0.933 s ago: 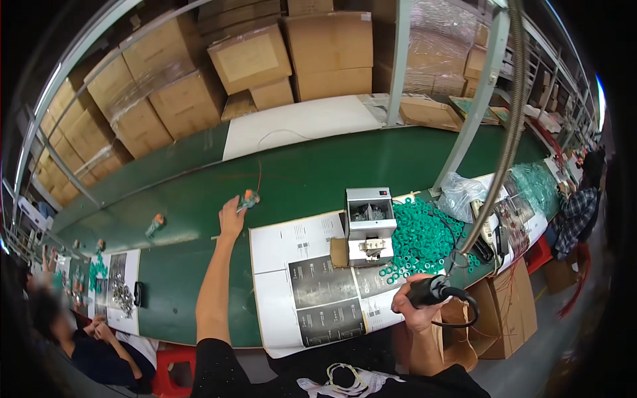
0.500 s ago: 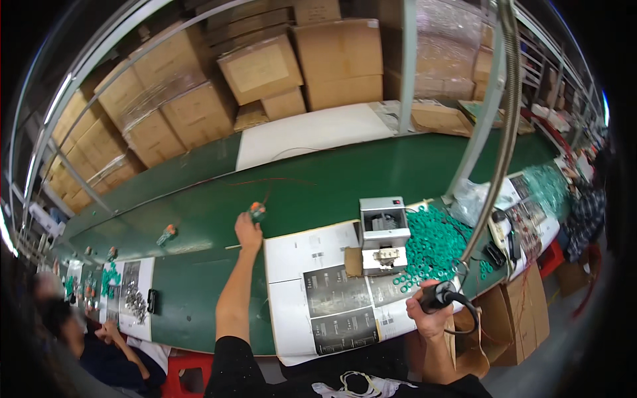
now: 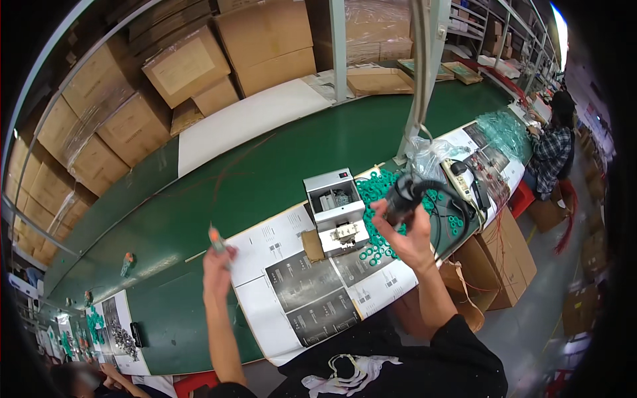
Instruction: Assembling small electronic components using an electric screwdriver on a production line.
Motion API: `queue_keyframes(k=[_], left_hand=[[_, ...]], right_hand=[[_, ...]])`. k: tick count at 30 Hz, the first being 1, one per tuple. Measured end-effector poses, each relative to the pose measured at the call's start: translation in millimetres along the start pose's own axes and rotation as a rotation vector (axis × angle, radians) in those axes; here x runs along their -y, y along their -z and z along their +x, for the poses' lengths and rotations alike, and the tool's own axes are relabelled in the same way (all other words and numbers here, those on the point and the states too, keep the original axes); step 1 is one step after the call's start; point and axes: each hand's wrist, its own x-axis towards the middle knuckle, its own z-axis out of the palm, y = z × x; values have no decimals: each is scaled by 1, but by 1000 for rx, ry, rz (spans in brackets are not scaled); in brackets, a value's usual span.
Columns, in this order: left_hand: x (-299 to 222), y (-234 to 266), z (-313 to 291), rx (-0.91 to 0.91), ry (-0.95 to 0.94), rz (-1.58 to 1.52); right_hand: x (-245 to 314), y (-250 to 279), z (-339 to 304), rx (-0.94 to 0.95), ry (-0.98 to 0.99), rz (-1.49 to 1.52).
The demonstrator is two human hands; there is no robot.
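My left hand pinches a small part with an orange top and a pale greenish body, above the left edge of the printed sheets. A thin red wire seems to run up from it. Raised over a pile of green rings, my right hand has its thumb and fingers around a black corded hand tool, perhaps an electric screwdriver; blur hides its tip. Between my hands stands a grey box-shaped machine with a red switch and dark bits in its open top.
Another orange-topped part lies on the green bench to the left. A metal post and flexible tube rise beyond the tool. A cardboard box stands at the right edge. People sit at far left and right.
The view has swung to the right. My left hand has drawn the part back toward the sheets, and my right hand has lifted the black tool forward over the rings.
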Motion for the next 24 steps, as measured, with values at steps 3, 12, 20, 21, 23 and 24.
queue_keyframes(k=[3, 12, 20, 21, 23, 24], left_hand=[[29, -35, -107, 110, 194, 99], [99, -182, -195, 352, 461, 315], [151, -232, -120, 544, 16, 840], [151, -237, -119, 541, -1, 857], [149, -246, -119, 531, -37, 888], [149, -248, -118, 544, -38, 903]], right_hand=[[5, -9, 2, -13, 34, -7], [3, 0, -23, -50, 21, 6], [15, 34, -29, -163, -6, 143], [15, 37, -30, -168, -4, 159], [11, 42, -30, -190, 0, 197], [8, 43, -30, -186, 14, 232]])
